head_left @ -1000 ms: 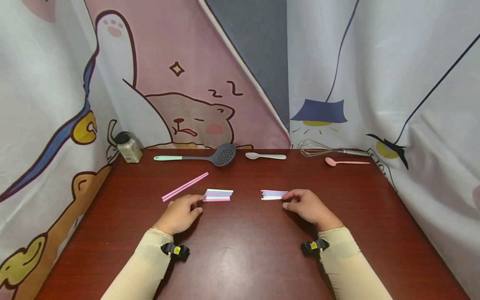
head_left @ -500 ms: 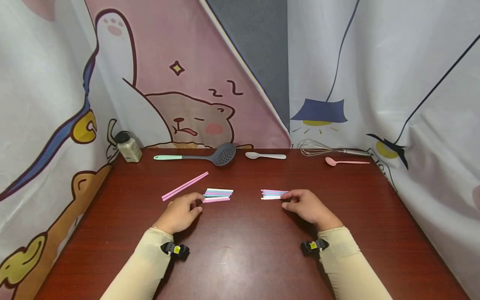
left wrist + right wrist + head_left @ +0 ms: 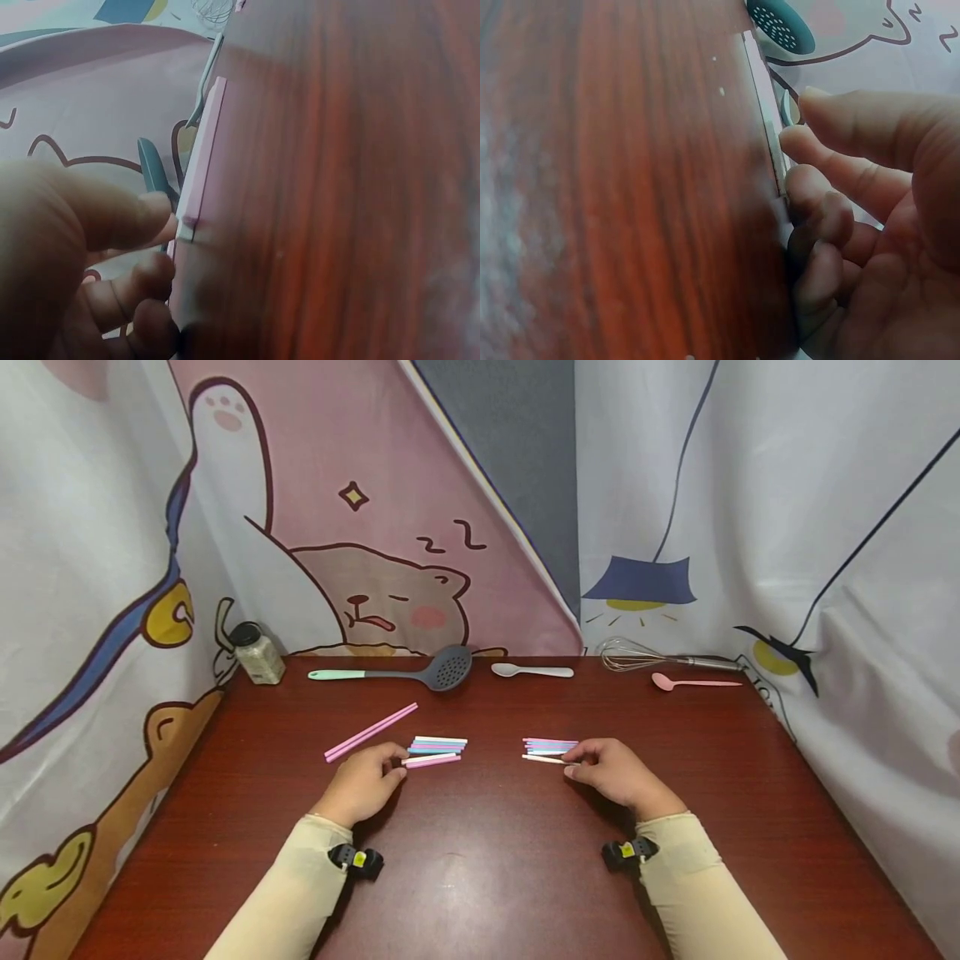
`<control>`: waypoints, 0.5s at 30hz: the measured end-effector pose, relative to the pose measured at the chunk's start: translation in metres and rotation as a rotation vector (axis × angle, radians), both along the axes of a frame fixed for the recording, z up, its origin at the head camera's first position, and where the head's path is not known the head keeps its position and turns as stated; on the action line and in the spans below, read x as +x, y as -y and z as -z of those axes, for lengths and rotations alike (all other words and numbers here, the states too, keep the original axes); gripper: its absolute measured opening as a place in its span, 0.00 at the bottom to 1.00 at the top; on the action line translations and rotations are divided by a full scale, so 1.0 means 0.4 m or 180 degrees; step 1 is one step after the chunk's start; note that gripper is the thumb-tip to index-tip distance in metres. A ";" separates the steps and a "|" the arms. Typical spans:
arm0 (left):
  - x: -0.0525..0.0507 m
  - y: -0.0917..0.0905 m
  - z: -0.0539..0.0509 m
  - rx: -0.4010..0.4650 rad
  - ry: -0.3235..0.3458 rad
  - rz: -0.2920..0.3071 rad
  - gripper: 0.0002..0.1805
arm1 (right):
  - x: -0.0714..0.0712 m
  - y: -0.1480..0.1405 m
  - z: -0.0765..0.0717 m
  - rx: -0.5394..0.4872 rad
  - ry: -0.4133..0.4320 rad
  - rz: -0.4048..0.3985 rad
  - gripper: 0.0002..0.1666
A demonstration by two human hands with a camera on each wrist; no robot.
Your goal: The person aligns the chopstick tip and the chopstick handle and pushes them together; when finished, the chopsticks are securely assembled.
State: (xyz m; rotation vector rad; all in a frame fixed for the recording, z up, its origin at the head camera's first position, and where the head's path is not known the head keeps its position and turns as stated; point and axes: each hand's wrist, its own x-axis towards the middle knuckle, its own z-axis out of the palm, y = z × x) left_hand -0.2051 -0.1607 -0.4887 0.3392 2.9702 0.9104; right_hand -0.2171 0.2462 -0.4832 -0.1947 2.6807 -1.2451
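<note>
My left hand [image 3: 363,785] touches the near ends of a white and a pink stick [image 3: 441,761] with its index finger, thumb held apart. These two lie angled away from a small bundle of short pink, blue and white sticks [image 3: 438,745]. In the left wrist view the pink stick [image 3: 207,150] lies against the white one. Opposite, my right hand [image 3: 618,777] has its index fingertip at a second bundle of similar sticks [image 3: 547,746]. A white stick [image 3: 540,759] is slightly apart from that bundle, its right end by the fingertips. Nothing looks pinched in either hand.
Two long pink sticks [image 3: 371,732] lie behind the left hand. Along the back edge are a jar [image 3: 258,656], a slotted skimmer [image 3: 446,670], a white spoon [image 3: 532,671], a whisk [image 3: 660,658] and a pink spoon [image 3: 693,682]. Printed curtains surround the table.
The white and pink sticks at my left hand have swung away from their bundle toward the front. At my right hand, one white stick has separated slightly from its bundle.
</note>
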 end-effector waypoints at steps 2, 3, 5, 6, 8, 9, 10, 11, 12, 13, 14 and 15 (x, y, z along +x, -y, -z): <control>-0.005 -0.007 0.000 0.0000 -0.0018 -0.0049 0.11 | 0.000 -0.001 -0.001 0.0029 0.0021 0.0004 0.10; -0.007 -0.009 0.001 -0.0002 -0.0025 -0.0071 0.10 | 0.000 -0.002 0.000 0.0049 0.0033 0.0006 0.09; -0.009 -0.014 0.001 -0.0003 -0.0024 -0.0123 0.08 | 0.000 -0.002 -0.001 0.0066 0.0039 -0.0011 0.08; -0.010 -0.017 0.001 0.0002 -0.0024 -0.0144 0.08 | 0.000 -0.002 -0.001 0.0076 0.0034 -0.0030 0.08; -0.012 -0.021 0.001 0.0011 -0.0026 -0.0185 0.06 | 0.000 -0.002 -0.002 0.0080 0.0011 -0.0110 0.07; -0.013 -0.023 0.002 0.0014 -0.0033 -0.0204 0.06 | 0.001 -0.002 -0.003 0.0083 0.0001 -0.0141 0.06; -0.013 -0.025 0.002 0.0020 -0.0033 -0.0226 0.05 | 0.001 -0.002 -0.003 0.0088 -0.0015 -0.0184 0.05; -0.014 -0.027 0.001 0.0022 -0.0035 -0.0247 0.05 | 0.001 -0.002 -0.004 0.0102 -0.0019 -0.0210 0.05; -0.015 -0.028 0.002 0.0021 -0.0041 -0.0264 0.04 | 0.002 -0.001 -0.005 0.0119 -0.0031 -0.0249 0.05; -0.016 -0.029 0.002 0.0009 -0.0048 -0.0281 0.04 | 0.002 -0.001 -0.006 0.0136 -0.0040 -0.0291 0.05; -0.016 -0.030 0.003 0.0000 -0.0049 -0.0296 0.03 | 0.002 0.000 -0.006 0.0148 -0.0043 -0.0327 0.06; -0.016 -0.030 0.003 -0.0011 -0.0047 -0.0308 0.03 | 0.002 0.000 -0.007 0.0169 -0.0045 -0.0361 0.06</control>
